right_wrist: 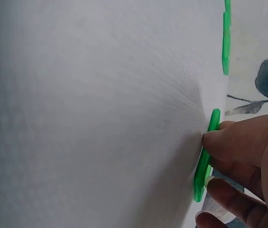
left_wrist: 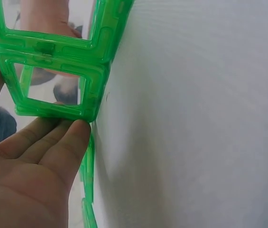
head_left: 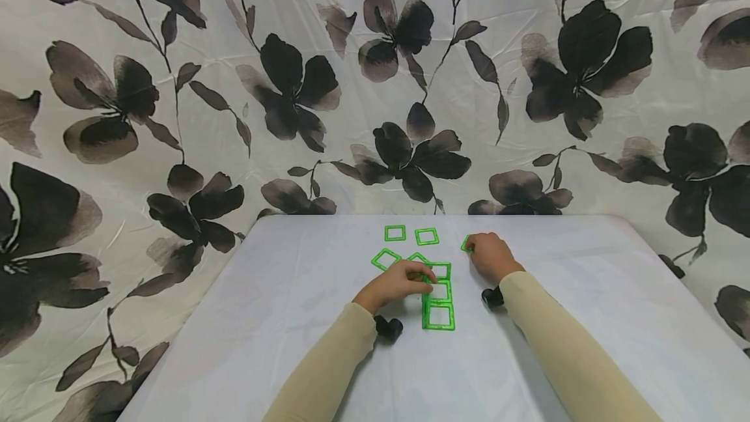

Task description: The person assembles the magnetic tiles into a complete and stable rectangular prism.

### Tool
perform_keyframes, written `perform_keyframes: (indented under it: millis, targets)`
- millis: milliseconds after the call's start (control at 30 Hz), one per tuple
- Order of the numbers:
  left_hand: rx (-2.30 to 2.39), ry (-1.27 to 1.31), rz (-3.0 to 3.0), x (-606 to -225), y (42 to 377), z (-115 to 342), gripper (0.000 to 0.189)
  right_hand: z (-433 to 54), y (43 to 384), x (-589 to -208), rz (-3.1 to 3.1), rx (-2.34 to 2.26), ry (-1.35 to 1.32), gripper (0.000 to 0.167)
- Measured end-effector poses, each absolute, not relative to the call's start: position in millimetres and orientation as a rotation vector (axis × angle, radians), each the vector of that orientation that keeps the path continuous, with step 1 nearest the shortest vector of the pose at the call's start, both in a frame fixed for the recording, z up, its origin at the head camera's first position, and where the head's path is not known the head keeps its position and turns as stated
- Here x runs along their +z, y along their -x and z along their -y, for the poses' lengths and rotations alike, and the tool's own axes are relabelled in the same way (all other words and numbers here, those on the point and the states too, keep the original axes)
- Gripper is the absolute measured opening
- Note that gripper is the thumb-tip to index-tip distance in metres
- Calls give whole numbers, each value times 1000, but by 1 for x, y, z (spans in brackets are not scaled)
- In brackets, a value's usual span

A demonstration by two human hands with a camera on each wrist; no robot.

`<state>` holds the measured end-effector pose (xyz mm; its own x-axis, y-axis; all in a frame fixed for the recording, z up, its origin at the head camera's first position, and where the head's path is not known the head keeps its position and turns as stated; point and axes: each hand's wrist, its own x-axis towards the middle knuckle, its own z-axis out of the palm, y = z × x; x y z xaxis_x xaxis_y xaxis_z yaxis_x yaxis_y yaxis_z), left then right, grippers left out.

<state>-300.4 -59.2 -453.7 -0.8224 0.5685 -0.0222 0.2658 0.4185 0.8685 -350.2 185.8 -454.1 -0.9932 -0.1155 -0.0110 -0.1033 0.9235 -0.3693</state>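
Hands: working apart from each other, the left one at the green structure, the right one farther out to the right.
Left hand [head_left: 394, 284]: touching the green structure [head_left: 441, 303] with its fingertips; whether it is gripping the frames or just resting against them, I cannot tell.
Right hand [head_left: 493, 256]: pinching a green square tile [right_wrist: 202, 168] between thumb and fingers, close to the table surface; whether the tile is touching the table, I cannot tell.
Green structure: standing near the middle of the table, showing three open square frames in a column, with more green framing running along its left side.
Half-hidden tile [head_left: 417, 257]: showing at an angle just beyond the left hand; I cannot tell whether it is touching the structure.
Loose tiles: one slanted tile [head_left: 377, 256] lying just beyond the left hand, and two more, a left tile [head_left: 395, 239] and a right tile [head_left: 427, 243], lying side by side but apart near the far edge.
Wrists: beige sleeves [head_left: 325, 363] covering both forearms, a black device [head_left: 389, 329] sitting at each wrist.
Table [head_left: 234, 344]: carrying everything on a white surface.
Backdrop [head_left: 504, 155]: hanging behind, showing dark flowers on pale cloth.
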Motion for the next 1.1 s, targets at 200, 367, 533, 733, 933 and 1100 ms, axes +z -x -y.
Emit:
perform_keyframes:
  millis: [200,367,533,733,933,1100]
  targets:
    - [1373,-716,-2340,-454,300,59,13,-186,347,-450,-3044,-555,187,21]
    - [1363,-727,-2358,-455,301,60,13,-186,346,-449,-3024,-591,185,22]
    - [1325,-743,-2430,-455,302,61,21,-183,345,-447,-3001,-599,232,21]
    - [1348,-648,-2439,-456,304,60,40,-184,341,-445,-2962,-665,213,18]
    - [1339,-608,-2494,-459,306,57,41,-189,335,-442,-2946,-730,222,17]
    - [1298,-585,-2591,-460,309,55,37,-193,331,-441,-2953,-747,244,18]
